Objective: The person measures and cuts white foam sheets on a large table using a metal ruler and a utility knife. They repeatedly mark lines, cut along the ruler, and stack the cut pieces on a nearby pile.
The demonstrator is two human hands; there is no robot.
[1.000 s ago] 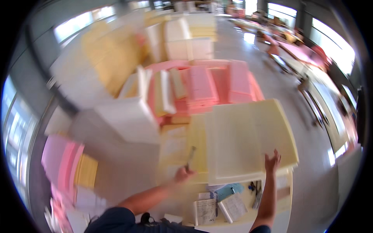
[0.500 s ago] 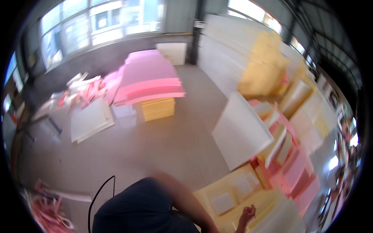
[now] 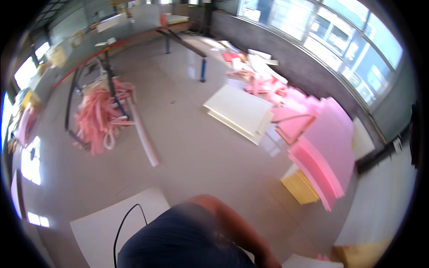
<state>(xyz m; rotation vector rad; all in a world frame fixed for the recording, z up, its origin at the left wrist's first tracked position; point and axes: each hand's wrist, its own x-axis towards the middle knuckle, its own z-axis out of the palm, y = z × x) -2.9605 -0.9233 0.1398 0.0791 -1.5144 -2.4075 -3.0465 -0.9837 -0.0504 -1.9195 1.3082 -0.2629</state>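
White sheet (image 3: 308, 262), near the left forearm (image 3: 239, 228), lay nearer the wearer than the pink stack (image 3: 328, 138). Both hands were out of view, grip impossible to tell; careful handling called for watching them.

Glossy floor (image 3: 192, 174), matt pink foam sheets (image 3: 328, 134)

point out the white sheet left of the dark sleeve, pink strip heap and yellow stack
White sheet (image 3: 103, 224), head view: its flat face.
Pink strip heap (image 3: 97, 117), head view: its middle.
Yellow stack (image 3: 299, 186), head view: its side.
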